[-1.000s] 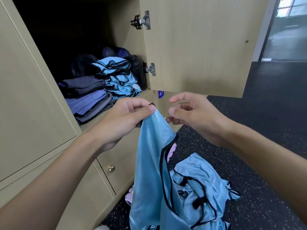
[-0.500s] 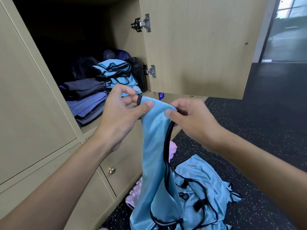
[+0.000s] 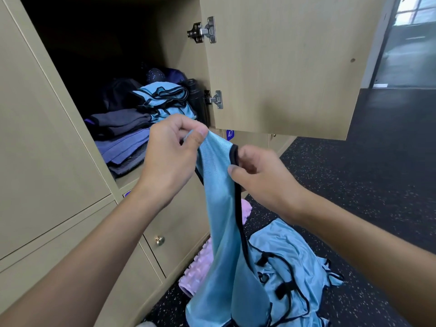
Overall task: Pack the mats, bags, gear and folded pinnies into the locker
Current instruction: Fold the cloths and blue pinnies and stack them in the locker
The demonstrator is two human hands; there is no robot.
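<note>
A light blue pinny with black trim (image 3: pixel 220 208) hangs in front of the open locker (image 3: pixel 99 55). My left hand (image 3: pixel 169 156) pinches its top left corner. At the top right, my right hand (image 3: pixel 262 178) grips the black-trimmed edge. Inside the locker lie folded blue pinnies (image 3: pixel 162 97) on the right, a stack of folded grey and purple mats (image 3: pixel 122 140) on the left, and dark bags behind them. More loose blue pinnies (image 3: pixel 290 267) lie heaped on the floor below my hands.
The locker door (image 3: pixel 283 67) stands open to the right, above my right hand. A pink textured foam roller (image 3: pixel 200 267) lies on the dark speckled floor against the lower cabinets (image 3: pixel 174 232). Closed cabinet doors fill the left side.
Both hands took hold of the pinny's top and lifted it a little. My right hand, apart from it a second ago, now grips the trimmed edge, spreading the top between the hands.
</note>
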